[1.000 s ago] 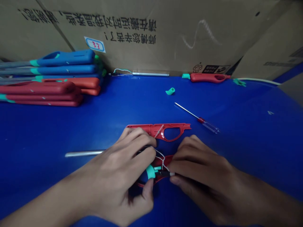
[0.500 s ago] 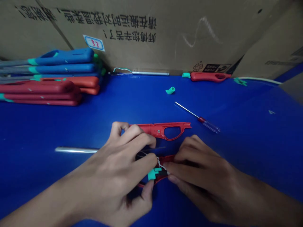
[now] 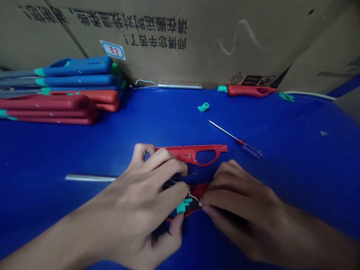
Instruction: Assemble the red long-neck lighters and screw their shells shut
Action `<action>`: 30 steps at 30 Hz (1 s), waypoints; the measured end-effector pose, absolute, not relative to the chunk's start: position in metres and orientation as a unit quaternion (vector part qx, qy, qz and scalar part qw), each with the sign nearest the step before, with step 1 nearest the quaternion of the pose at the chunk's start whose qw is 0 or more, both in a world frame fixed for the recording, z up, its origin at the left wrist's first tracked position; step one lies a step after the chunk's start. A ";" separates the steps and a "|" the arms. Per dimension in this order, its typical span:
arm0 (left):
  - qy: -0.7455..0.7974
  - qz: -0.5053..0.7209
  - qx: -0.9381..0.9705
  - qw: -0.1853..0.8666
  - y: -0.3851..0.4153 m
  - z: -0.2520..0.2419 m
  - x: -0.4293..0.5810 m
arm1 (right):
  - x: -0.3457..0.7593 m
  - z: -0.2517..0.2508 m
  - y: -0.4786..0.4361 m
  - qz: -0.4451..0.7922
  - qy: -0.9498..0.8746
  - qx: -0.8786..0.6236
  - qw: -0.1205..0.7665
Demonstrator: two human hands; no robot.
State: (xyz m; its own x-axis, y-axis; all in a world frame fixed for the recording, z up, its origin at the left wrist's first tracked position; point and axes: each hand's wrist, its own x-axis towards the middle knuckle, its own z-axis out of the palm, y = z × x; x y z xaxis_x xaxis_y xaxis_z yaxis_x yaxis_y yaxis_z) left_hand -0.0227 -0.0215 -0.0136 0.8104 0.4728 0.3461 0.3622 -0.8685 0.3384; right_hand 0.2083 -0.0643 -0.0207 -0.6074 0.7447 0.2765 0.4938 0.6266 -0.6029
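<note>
My left hand [image 3: 146,198] is curled around a red plastic shell half [image 3: 198,192] lying on the blue table, pinching a teal trigger piece [image 3: 181,206] with thin white wires between thumb and forefinger. A metal tube [image 3: 90,178] sticks out to the left from under this hand. My right hand [image 3: 239,198] pinches the black part at the right end of the trigger piece, fingers closed. Just beyond both hands lies a second red shell half [image 3: 197,153], open side up.
A small screwdriver [image 3: 239,141] lies to the right of the shell. A teal cap [image 3: 203,107] sits farther back. Stacked blue and red lighters [image 3: 64,90] fill the back left. One red lighter [image 3: 249,90] and a metal tube with wires [image 3: 174,86] lie against the cardboard boxes [image 3: 197,37].
The metal tube has slid a little to the left. My left fingers have spread toward the far shell half, and the white wires are tucked lower between my hands.
</note>
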 end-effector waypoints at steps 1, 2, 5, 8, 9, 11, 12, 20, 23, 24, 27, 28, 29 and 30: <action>0.221 0.211 0.943 0.130 -0.021 -0.013 -0.023 | 0.208 -0.020 -0.064 0.242 -0.864 -0.360 0.257; 0.221 0.209 0.944 0.130 -0.021 -0.013 -0.023 | 0.208 -0.020 -0.064 0.241 -0.864 -0.360 0.255; 0.217 0.207 0.945 0.131 -0.021 -0.013 -0.024 | 0.208 -0.021 -0.062 0.240 -0.868 -0.357 0.247; 0.214 0.208 0.945 0.131 -0.021 -0.013 -0.023 | 0.209 -0.022 -0.063 0.235 -0.873 -0.348 0.249; 0.214 0.209 0.945 0.131 -0.020 -0.013 -0.023 | 0.209 -0.023 -0.063 0.231 -0.874 -0.347 0.249; 0.213 0.211 0.945 0.128 -0.020 -0.013 -0.023 | 0.209 -0.023 -0.064 0.218 -0.878 -0.343 0.252; 0.214 0.211 0.945 0.126 -0.020 -0.013 -0.023 | 0.209 -0.023 -0.064 0.208 -0.881 -0.341 0.253; 0.215 0.216 0.945 0.116 -0.021 -0.017 -0.024 | 0.207 -0.025 -0.064 0.131 -0.909 -0.313 0.242; 0.212 0.225 0.943 0.124 -0.021 -0.020 -0.026 | 0.206 -0.024 -0.065 0.115 -0.910 -0.319 0.240; 0.210 0.228 0.942 0.128 -0.021 -0.021 -0.026 | 0.206 -0.023 -0.065 0.110 -0.911 -0.322 0.234; 0.206 0.236 0.941 0.128 -0.021 -0.023 -0.027 | 0.206 -0.020 -0.065 0.096 -0.919 -0.318 0.215; 0.206 0.240 0.940 0.125 -0.020 -0.024 -0.027 | 0.206 -0.018 -0.065 0.094 -0.922 -0.313 0.208; 0.207 0.242 0.940 0.125 -0.020 -0.024 -0.026 | 0.207 -0.017 -0.065 0.092 -0.923 -0.312 0.207; 0.207 0.242 0.939 0.127 -0.019 -0.024 -0.026 | 0.207 -0.016 -0.064 0.092 -0.922 -0.312 0.207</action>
State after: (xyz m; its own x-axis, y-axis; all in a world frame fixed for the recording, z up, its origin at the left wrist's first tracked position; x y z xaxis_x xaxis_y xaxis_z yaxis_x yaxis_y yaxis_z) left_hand -0.0263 -0.0193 -0.0237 0.7969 0.4500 0.4031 0.3269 -0.8823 0.3387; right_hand 0.2071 -0.0643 -0.0159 -0.7190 0.6144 0.3250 0.5376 0.7880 -0.3001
